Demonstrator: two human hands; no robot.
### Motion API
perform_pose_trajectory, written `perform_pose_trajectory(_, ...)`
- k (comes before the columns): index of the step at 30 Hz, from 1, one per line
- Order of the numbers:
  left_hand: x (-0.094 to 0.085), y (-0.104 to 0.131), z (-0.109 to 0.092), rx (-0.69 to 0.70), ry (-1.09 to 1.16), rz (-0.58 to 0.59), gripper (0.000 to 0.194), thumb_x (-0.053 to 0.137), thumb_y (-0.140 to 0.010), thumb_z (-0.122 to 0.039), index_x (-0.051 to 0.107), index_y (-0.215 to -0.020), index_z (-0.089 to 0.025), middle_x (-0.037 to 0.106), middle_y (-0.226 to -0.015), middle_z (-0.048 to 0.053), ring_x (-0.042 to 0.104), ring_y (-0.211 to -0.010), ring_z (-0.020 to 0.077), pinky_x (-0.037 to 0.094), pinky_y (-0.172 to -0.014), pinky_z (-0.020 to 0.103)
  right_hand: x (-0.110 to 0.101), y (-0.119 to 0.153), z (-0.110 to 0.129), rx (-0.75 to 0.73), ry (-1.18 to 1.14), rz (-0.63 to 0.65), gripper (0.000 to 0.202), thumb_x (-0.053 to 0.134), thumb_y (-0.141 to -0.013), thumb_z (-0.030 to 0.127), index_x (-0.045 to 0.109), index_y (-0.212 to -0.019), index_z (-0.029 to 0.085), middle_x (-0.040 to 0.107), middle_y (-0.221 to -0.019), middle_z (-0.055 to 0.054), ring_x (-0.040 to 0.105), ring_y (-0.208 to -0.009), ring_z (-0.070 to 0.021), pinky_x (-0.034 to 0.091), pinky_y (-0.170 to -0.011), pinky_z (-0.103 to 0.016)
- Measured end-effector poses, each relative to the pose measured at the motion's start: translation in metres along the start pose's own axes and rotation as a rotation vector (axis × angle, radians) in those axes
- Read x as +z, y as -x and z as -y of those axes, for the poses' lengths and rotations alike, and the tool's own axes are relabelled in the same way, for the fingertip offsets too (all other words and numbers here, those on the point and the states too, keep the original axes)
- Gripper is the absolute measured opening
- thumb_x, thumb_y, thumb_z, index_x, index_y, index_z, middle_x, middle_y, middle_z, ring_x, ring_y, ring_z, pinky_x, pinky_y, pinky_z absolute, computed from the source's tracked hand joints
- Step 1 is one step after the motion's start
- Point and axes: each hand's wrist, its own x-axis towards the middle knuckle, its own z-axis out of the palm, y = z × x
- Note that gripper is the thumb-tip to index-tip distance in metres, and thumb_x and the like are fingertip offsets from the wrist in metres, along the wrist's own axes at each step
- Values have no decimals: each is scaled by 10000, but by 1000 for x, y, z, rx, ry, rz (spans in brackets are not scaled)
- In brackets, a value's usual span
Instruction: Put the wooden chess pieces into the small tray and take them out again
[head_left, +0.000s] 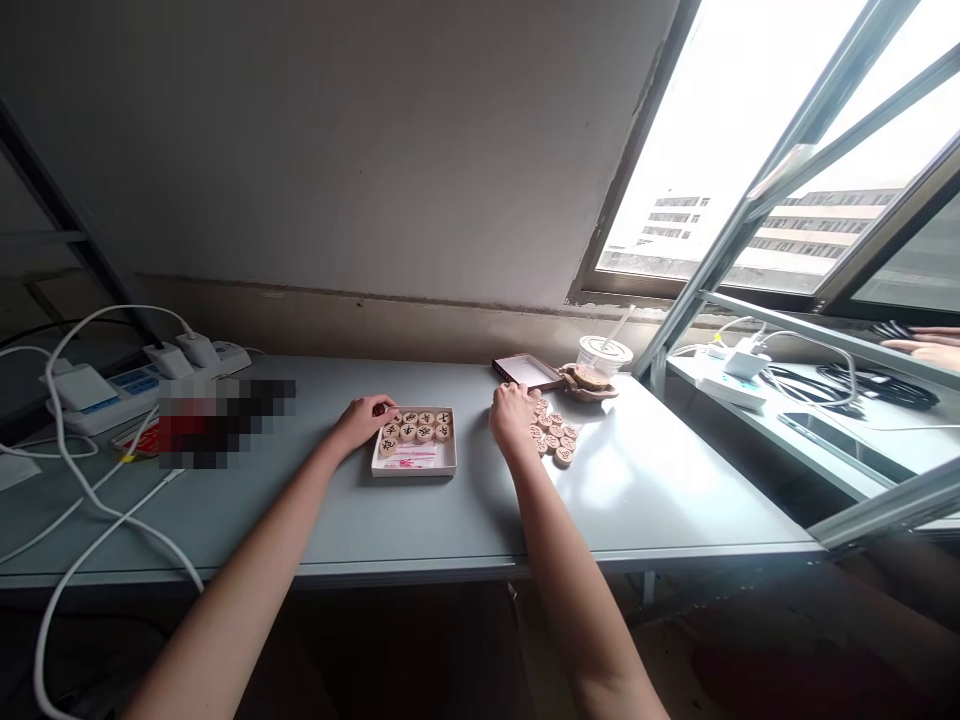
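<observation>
A shallow white box [414,473] lies on the grey desk, with rows of round wooden Chinese chess pieces [408,432] in its far part. Paper with red print shows in its near part. My left hand [366,421] grips the box at its far left corner, fingers curled over the rim. To the right, my right hand [513,408] is at the left side of a loose cluster of chess pieces [555,432]. Its fingers are bent down and closed; their tips, and whatever they hold, are hidden behind the hand.
Behind the cluster lies a dark-edged box lid [529,371]. A lidded plastic cup with a straw [604,358] stands in a brown holder beside it. Power strips [124,385] and white cables lie at left. Past a metal frame [720,230], another person's hand [926,345] shows at far right.
</observation>
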Motion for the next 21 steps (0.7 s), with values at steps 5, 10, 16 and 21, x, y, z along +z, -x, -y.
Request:
perform_pose_trajectory(5, -1, 1, 0, -12, -9, 3, 320, 482, -767, -456, 645, -834, -189, 664, -732, 24, 579, -685, 182, 391, -603, 265, -3, 0, 0, -4, -3, 32, 276, 453, -782, 39, 674, -926, 122, 608, -938, -174, 481, -972, -292, 264, -815, -404)
perform_pose_trajectory(10, -1, 0, 0, 0, 1, 4, 322, 486, -764, -459, 644, -842, -189, 658, -745, 26, 577, -700, 184, 393, -613, 265, -13, 1, 6, -86, -220, -29, 173, 557, -827, 274, 694, -873, 179, 603, -972, -126, 468, -988, -283, 278, -828, -397)
perform_pose_trajectory(16, -1, 1, -2, 16, 9, 4, 298, 478, -776, -431, 641, -837, -189, 653, -812, 28, 571, -737, 182, 409, -656, 271, -26, 16, 38, -740, -689, 140, 199, 652, -784, 334, 674, -971, 269, 596, -943, -17, 527, -833, -141, 343, -717, -230)
perform_pose_trajectory(21, 1, 0, 3, 55, -39, -37, 291, 487, -769, -425, 652, -850, -199, 580, -928, 45, 555, -815, 182, 443, -768, 291, -20, 29, 58, -862, -620, 228, 155, 685, -738, 233, 670, -890, 260, 642, -830, 26, 537, -695, -109, 320, -683, -227)
